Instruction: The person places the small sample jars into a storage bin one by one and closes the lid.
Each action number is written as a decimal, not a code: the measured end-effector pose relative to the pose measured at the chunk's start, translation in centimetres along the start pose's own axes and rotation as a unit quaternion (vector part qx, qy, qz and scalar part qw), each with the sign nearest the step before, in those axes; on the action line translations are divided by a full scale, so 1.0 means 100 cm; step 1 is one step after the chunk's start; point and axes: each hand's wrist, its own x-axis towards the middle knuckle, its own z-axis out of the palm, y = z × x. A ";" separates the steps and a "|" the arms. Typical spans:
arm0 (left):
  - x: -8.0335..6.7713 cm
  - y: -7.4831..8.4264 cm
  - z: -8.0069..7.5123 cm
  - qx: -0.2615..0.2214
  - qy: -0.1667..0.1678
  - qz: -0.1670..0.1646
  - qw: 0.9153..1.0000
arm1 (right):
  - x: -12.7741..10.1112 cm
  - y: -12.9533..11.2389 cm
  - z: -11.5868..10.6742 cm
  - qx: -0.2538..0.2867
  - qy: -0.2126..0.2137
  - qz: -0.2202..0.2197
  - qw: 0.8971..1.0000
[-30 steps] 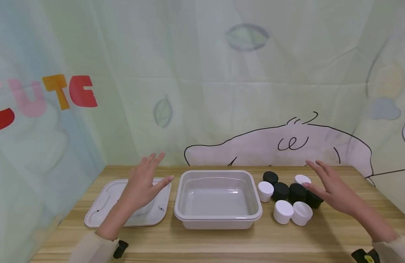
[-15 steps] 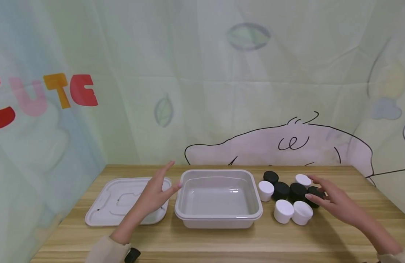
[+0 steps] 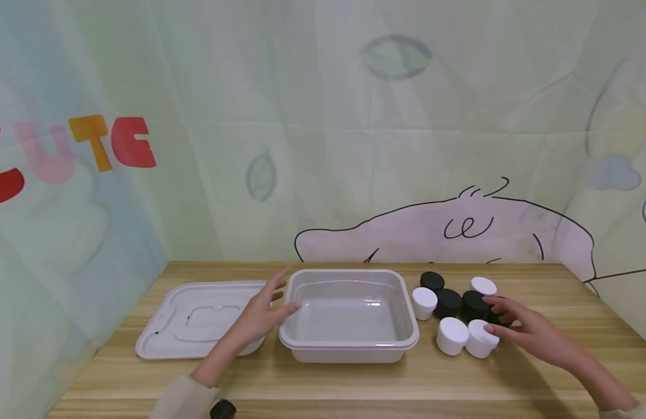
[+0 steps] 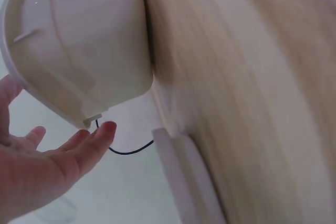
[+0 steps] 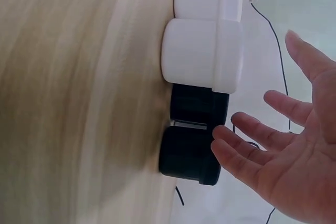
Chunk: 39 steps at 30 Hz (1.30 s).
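Note:
My left hand (image 3: 260, 314) is at the left side of a pale grey plastic container (image 3: 354, 356), fingers spread, thumb tip over its left rim. In the left wrist view its fingertips lie close beside the container's rim and nothing is held. My right hand (image 3: 535, 334) hovers over the right side of a group of small lidded jars, thumb by a white jar (image 3: 479, 343). Beneath the fingers a black jar (image 3: 497, 318) is mostly hidden. The right wrist view shows that palm empty, with loosely bent fingers next to a black jar (image 5: 184, 153).
A flat pale lid (image 3: 197, 320) lies left of the container, partly behind my left arm. Other jars are a white one (image 3: 424, 304) by the container, a white one (image 3: 483, 286) at the back, and several black ones (image 3: 448, 303). A printed curtain (image 3: 323, 145) hangs behind the wooden table (image 3: 323, 384).
My left hand has moved right from above the lid to the container's left rim. My right hand has come down and nearer over the jars, its fingers bending more. Jars and container have stayed put.

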 end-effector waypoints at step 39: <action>-0.001 -0.003 0.007 -0.120 -0.034 -0.101 0.987 | 0.014 -0.008 -0.007 0.010 0.021 -0.065 0.998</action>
